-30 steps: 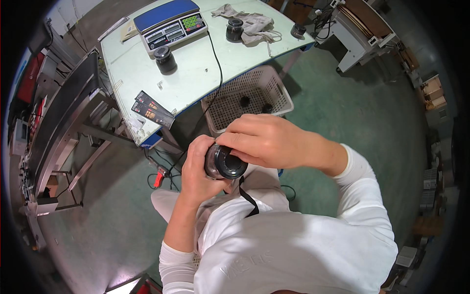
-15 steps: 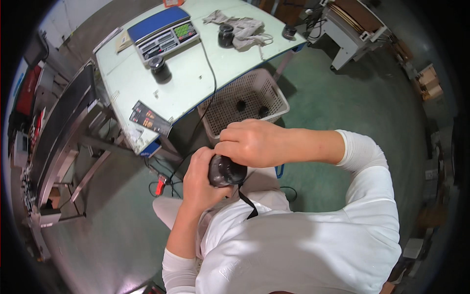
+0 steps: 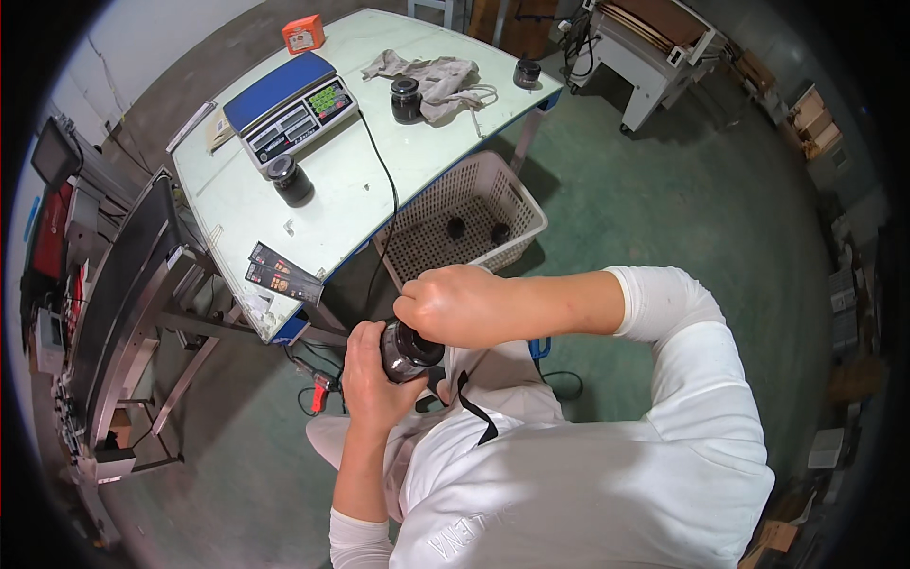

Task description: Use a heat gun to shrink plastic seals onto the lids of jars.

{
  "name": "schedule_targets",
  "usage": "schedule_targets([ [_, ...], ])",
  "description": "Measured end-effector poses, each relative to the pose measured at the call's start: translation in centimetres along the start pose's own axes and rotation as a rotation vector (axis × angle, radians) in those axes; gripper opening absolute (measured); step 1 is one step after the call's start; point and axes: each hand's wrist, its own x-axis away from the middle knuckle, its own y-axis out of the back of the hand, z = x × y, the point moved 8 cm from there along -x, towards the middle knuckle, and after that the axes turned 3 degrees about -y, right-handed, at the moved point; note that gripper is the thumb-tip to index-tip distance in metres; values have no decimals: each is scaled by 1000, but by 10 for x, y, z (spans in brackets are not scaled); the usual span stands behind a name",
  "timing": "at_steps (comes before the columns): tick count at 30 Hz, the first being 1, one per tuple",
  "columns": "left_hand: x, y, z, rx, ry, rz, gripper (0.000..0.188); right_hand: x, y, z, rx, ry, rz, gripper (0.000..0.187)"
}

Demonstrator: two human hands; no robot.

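Observation:
A dark glass jar (image 3: 406,357) is held over my lap, tilted. My left hand (image 3: 370,375) wraps round its body, the thumb along the near side. Over its upper end my right hand (image 3: 445,302) is closed, with the fingers curled and the knuckles up; the fingertips and most of the jar's top are hidden under it. On the white table, a similar dark jar (image 3: 290,182) stands in front of the scale (image 3: 292,118). Another jar (image 3: 406,100) is beside a grey cloth (image 3: 441,80), and one more jar (image 3: 527,73) stands by the right corner.
A light plastic crate (image 3: 531,226) with small dark round things in it stands under the table's edge. Dark printed strips (image 3: 284,275) lie at the table's near corner. A cable (image 3: 391,171) hangs over the edge. On the left runs a conveyor (image 3: 118,284); an orange box (image 3: 303,34) stands at the back.
Both hands have shifted slightly left and down in view with the jar, and my right hand has turned over its top. The whole scene has shifted as my head moved.

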Motion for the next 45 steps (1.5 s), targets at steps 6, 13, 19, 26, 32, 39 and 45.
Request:
schedule_targets([
  [6, 3, 6, 5, -74, -23, -95, 66, -5, -2, 2, -77, 7, -124, 13],
  [13, 6, 15, 7, -152, -122, -161, 71, -9, -8, -4, -166, -86, -276, 16],
  [19, 3, 33, 4, -115, -199, -319, 76, 5, -25, -48, -724, -526, -75, 5],
  [26, 9, 31, 20, 28, -81, -329, 76, -2, -22, -30, -1235, -465, -96, 13],
  [32, 12, 34, 17, 35, -81, -333, 78, -16, -18, -23, -771, -301, -37, 23],
  [39, 22, 46, 66, 637, 459, -623, 67, 6, -55, -25, -1033, -453, -112, 23],
  [45, 10, 65, 72, 608, 442, -486, 60, -3, -7, 7, -915, -245, -268, 18],
])
